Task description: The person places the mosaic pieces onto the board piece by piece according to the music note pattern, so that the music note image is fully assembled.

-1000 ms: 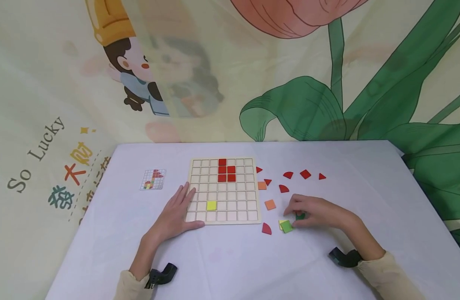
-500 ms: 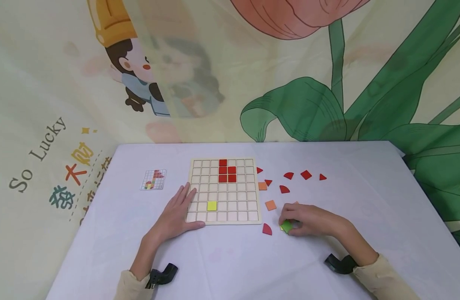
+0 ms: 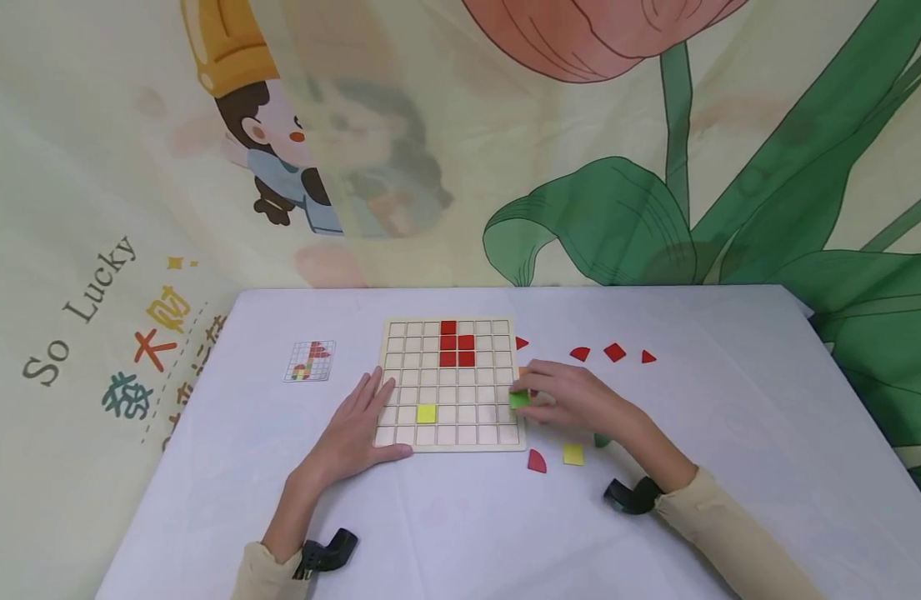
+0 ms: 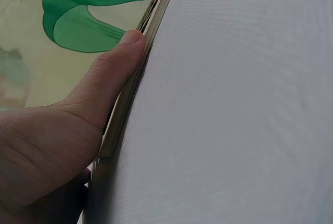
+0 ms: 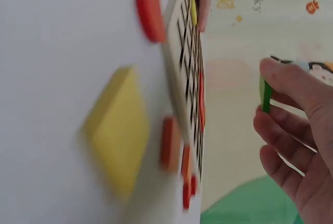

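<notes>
A square grid board (image 3: pixel 486 414) lies on the white table. Several red square tiles (image 3: pixel 448 343) sit in its upper cells, and one yellow square tile (image 3: pixel 426 413) is lower left. My left hand (image 3: pixel 349 427) rests at the board's left front corner with fingers spread; in the left wrist view its thumb (image 4: pixel 106 75) lies along the board's edge. Between thumb and fingertips my right hand (image 3: pixel 568 396) pinches a green square tile (image 3: pixel 519 401) over the board's right edge. In the right wrist view that green tile (image 5: pixel 266 96) is held up on edge, clear of the table.
Right of the board lie a loose yellow tile (image 3: pixel 573 454), a red quarter-round piece (image 3: pixel 537 461) and a dark green piece (image 3: pixel 602 440). Farther back are red pieces, including a square (image 3: pixel 614 352) and a triangle (image 3: pixel 648 357). A small pattern card (image 3: pixel 310 361) lies left of the board.
My right hand has picked the green tile off the yellow one and carried it left and away from me to the board's right edge. The left hand stays in place.
</notes>
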Motion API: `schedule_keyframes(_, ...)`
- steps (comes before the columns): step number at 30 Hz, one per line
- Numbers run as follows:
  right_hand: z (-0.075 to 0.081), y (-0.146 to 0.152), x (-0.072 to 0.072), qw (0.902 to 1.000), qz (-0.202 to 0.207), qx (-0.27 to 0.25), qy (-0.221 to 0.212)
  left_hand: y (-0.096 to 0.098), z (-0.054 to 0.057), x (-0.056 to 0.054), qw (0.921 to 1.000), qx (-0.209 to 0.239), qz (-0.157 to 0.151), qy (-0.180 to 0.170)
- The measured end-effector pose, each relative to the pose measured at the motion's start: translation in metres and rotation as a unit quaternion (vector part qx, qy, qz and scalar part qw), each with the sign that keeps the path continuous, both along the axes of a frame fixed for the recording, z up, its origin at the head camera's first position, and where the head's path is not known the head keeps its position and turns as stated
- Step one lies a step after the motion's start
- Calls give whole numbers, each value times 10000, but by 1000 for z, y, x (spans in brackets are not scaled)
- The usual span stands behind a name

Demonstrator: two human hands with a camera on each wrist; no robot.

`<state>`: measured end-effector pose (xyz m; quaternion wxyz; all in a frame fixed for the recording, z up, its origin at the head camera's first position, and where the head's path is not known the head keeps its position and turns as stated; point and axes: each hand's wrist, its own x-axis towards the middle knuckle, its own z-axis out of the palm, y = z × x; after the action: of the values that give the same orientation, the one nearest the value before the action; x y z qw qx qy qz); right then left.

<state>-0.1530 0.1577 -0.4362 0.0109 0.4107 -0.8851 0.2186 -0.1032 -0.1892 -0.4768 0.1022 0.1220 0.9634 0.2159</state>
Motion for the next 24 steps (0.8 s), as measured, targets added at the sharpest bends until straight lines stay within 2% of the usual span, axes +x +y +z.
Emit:
schedule_keyframes(5,7,-50,-16,10000,15,42,45,0,0,-1,10000,19,-5,-24)
schedule_keyframes(9,4,-78,-22,9996,141,254,-58,2,1,-2,10000,28,-32,-41)
schedule_keyframes(13,1,-92,-24,9986,65,499,-185,3,3,-2,10000,-22,-34,-43)
schedule_keyframes(24,-7,-107,-22,9974,-167,626,-318,-1,1,-1,10000,-62,-20,-58)
